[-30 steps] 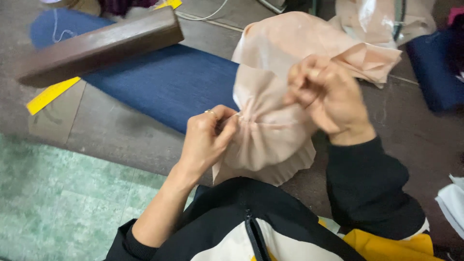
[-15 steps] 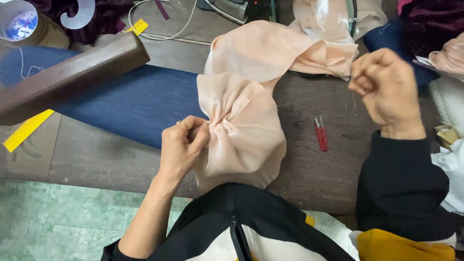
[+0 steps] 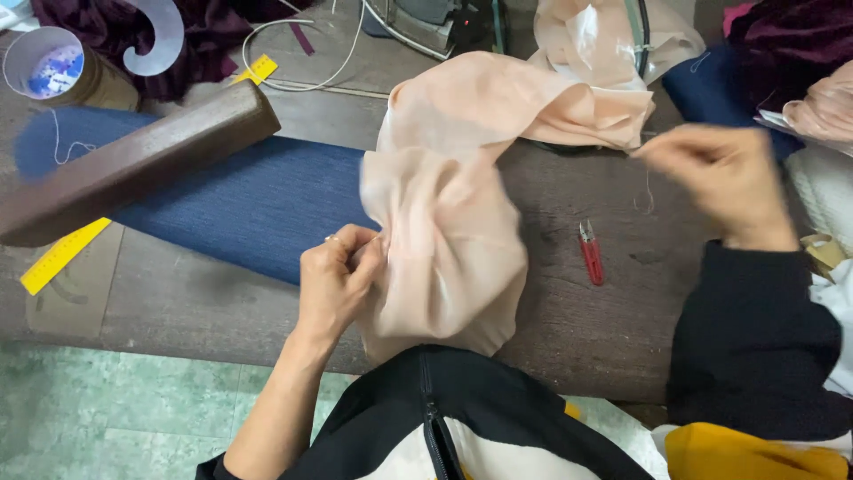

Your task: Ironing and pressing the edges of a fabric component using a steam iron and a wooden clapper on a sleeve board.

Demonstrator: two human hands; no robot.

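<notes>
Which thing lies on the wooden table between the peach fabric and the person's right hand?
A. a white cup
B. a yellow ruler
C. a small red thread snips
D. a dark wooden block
C: the small red thread snips lie on the bare table, right of the peach fabric pinched by the left hand and below-left of the raised right hand.

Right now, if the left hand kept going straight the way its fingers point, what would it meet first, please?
The left hand points right, and its fingers already pinch the gathered peach fabric. Going on, it would likely only press deeper into that fabric; the red thread snips lie well beyond.
</notes>
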